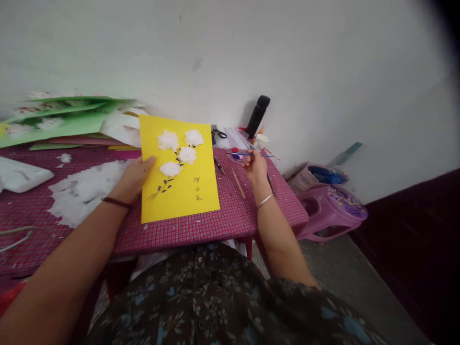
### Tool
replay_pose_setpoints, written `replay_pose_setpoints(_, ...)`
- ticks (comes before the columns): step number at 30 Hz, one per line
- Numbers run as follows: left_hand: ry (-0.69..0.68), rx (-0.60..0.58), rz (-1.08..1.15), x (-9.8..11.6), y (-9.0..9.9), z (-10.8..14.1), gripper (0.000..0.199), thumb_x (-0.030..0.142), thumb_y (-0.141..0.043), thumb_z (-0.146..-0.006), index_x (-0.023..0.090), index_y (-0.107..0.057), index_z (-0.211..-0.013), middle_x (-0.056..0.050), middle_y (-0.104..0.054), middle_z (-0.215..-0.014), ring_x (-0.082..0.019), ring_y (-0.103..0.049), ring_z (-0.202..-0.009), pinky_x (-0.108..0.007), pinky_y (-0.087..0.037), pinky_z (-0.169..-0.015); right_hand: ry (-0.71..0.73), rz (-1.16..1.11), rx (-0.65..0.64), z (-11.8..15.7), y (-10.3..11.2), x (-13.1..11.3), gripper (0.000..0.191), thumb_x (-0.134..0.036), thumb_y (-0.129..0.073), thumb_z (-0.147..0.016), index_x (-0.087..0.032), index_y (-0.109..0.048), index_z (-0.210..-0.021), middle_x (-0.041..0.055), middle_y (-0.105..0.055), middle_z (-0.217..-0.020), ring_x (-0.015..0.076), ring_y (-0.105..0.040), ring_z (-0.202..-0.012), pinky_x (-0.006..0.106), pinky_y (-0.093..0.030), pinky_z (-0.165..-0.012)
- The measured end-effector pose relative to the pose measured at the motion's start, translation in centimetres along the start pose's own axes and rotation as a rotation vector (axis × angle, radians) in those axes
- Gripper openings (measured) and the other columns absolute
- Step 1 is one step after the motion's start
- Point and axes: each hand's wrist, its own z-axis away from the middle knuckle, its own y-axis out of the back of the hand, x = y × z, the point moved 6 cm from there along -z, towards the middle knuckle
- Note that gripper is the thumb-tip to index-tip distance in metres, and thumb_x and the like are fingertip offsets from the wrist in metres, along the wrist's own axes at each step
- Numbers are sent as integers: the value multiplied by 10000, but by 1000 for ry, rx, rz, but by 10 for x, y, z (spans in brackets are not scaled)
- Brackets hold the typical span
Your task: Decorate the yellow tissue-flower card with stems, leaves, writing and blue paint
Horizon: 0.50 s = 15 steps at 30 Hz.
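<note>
The left hand (138, 171) grips the left edge of a yellow sheet (183, 187), which extends rightward from it over the checked tablecloth (230, 225). Right of the sheet, the right hand (256, 165) pinches a slim blue stick (240, 154). White paper pieces (84, 191) lie beside the left forearm.

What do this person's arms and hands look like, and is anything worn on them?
Both the left hand and right hand are ungloved. A dark reddish-brown beaded bracelet circles the left wrist; a slim silvery bangle circles the right. The right forearm emerges from a dark sleeve with blue floral print. No left sleeve shows.
</note>
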Motion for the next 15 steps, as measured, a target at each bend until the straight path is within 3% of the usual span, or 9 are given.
replay_pose_setpoints(9,20,-9,-21,1,-1,3,343,362,-637,-959,157,-618,-1233,-105,-650,-1206,-228,-664,-1006,-431,-589,-850,15,7,-6,-1,1,1,236,-242,-495,-967,-204,-567,-746,-99,-462,-464,53,-391,-373,172,-384,-421)
replay_pose_setpoints(15,25,14,-43,1,0,2,290,348,-637,-962,146,-640,-1170,-87,-676,-1118,-201,-677,-923,-390,-597,-794,23,10,-6,-2,1,2,232,-212,-471,-955,-204,-571,-746,-98,-464,-453,62,-395,-380,179,-372,-413)
